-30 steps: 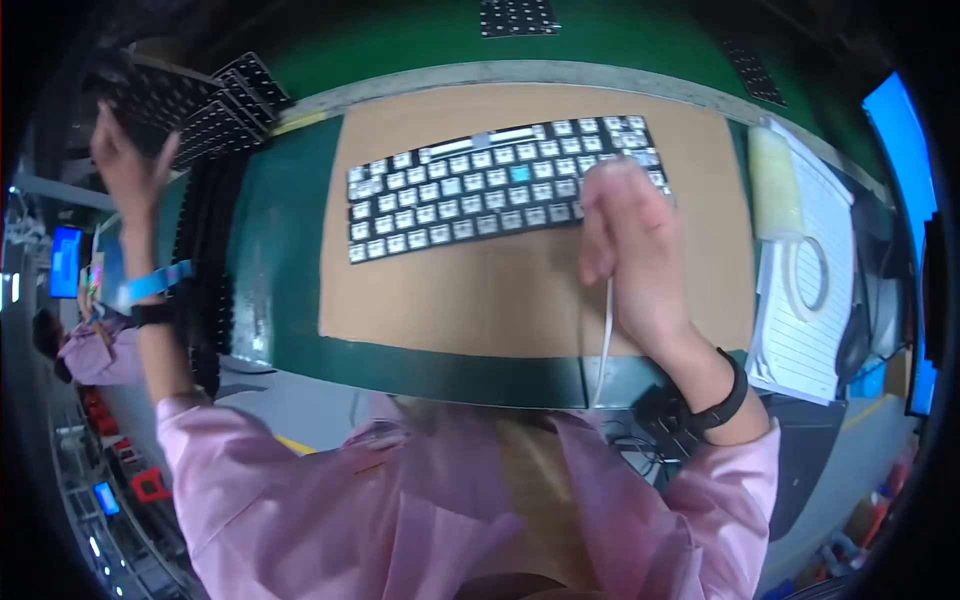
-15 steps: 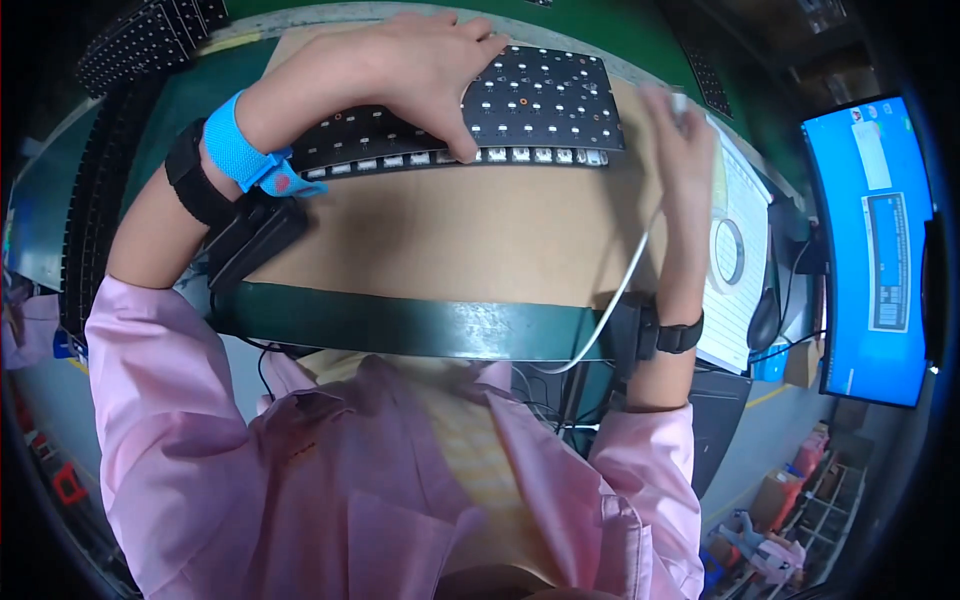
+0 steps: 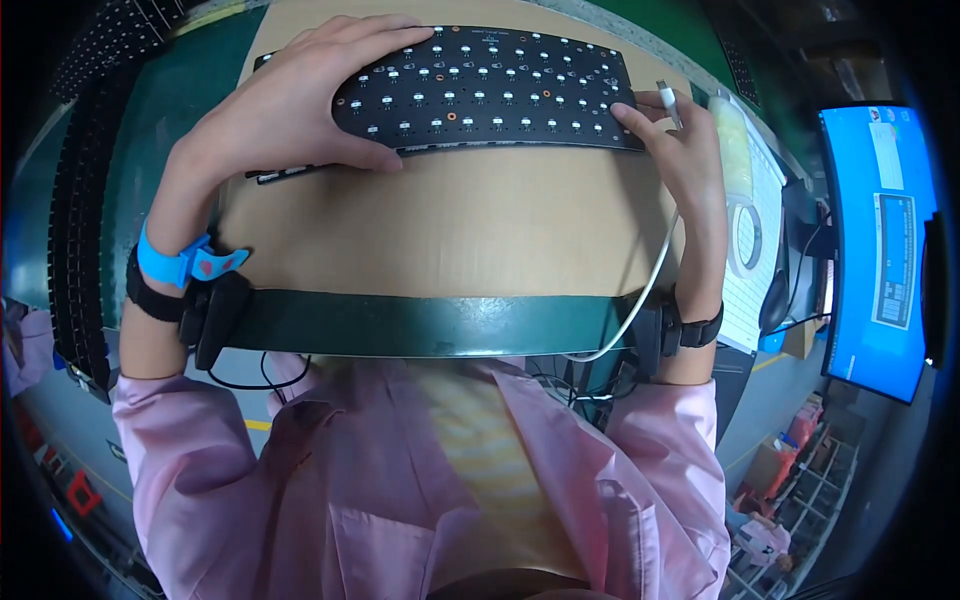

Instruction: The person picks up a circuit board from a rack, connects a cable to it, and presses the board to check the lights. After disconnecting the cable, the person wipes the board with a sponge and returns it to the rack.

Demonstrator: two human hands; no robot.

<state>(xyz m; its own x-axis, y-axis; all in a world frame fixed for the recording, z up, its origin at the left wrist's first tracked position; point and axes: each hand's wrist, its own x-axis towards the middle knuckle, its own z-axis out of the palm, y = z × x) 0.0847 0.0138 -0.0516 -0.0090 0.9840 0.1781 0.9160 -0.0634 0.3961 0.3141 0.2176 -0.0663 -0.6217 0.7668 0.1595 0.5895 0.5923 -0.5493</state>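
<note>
A black keyboard circuit board (image 3: 490, 95), dotted with small white parts, lies over a brown cardboard sheet (image 3: 450, 225). My left hand (image 3: 285, 105) spans its left part, fingers along the far edge and thumb at the near edge. At the right end, the thumb of my right hand (image 3: 688, 150) touches the board's corner. A white cable (image 3: 652, 275) runs up to that hand, and its plug (image 3: 668, 102) sticks out between the fingers. My left palm hides the board's left end.
The green table edge (image 3: 430, 322) runs in front of me. To the right are a tape roll (image 3: 747, 237) on papers, a black mouse (image 3: 773, 312) and a lit monitor (image 3: 880, 250). Stacked black boards (image 3: 80, 230) stand at the left.
My right hand, earlier apart from the board, now touches its right end with the thumb. My left hand has slid left. The row of white switches along the near edge is mostly out of sight.
</note>
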